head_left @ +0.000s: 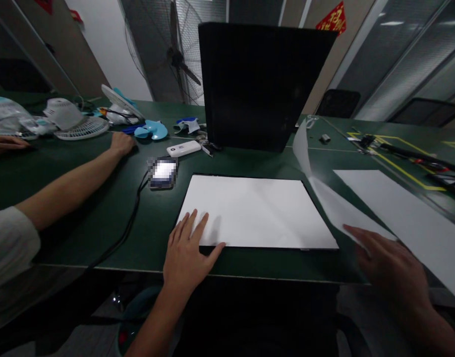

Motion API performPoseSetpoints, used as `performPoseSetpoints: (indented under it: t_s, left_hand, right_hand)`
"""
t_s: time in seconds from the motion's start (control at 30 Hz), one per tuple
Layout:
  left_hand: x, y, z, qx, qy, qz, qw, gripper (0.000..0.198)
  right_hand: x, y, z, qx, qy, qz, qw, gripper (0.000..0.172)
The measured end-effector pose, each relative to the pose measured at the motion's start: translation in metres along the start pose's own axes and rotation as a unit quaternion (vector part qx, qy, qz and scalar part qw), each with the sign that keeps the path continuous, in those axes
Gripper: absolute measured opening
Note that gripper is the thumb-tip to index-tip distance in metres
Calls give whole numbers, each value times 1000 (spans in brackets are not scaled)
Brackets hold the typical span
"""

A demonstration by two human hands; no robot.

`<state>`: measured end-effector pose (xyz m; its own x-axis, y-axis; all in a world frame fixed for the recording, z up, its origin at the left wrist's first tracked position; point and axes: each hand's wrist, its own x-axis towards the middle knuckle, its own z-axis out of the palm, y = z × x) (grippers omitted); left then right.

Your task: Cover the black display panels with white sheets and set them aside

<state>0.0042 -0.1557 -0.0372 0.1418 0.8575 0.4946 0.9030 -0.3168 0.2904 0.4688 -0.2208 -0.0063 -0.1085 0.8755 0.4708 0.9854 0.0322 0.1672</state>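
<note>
A white rectangular sheet or panel (257,210) with a thin dark border lies flat on the green table in front of me. My left hand (186,250) rests on its near left corner, fingers spread. To the right, my right hand (393,260), slightly blurred, pinches a thin white sheet (335,203). That sheet is lifted and bent, its far end curling upward beside the panel's right edge. Another white sheet (409,213) lies flat on the table beyond my right hand.
A large black panel (260,87) stands upright at the back. Left of it are a white power bank (183,148), a blurred-out device (163,172) with a black cable, and small white fans (82,126). Another person's arm (79,188) rests on the table at left.
</note>
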Motion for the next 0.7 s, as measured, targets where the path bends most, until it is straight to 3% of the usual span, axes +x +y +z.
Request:
performPoseSetpoints:
  t_s: [0.07, 0.13, 0.3, 0.4, 0.53, 0.7]
  left_hand:
    - [0, 1, 0, -1, 9, -8, 1000, 79]
    - [0, 2, 0, -6, 18, -15, 1000, 89]
    - [0, 3, 2, -13, 39, -41, 998, 109]
    - [0, 5, 2, -12, 51, -46, 998, 109]
    - [2, 7, 0, -10, 49, -22, 998, 87]
    - [3, 5, 0, -11, 28, 25, 999, 31]
  right_hand:
    - [1, -13, 2, 84, 16, -105, 991, 45]
    - [4, -23, 8, 147, 6, -147, 978, 50]
    - [7, -35, 32, 208, 2, -108, 972, 58]
    - [6, -34, 43, 219, 6, -82, 972, 63]
    - [6, -30, 48, 258, -17, -53, 965, 67]
    - [9, -31, 46, 300, -38, -73, 950, 66]
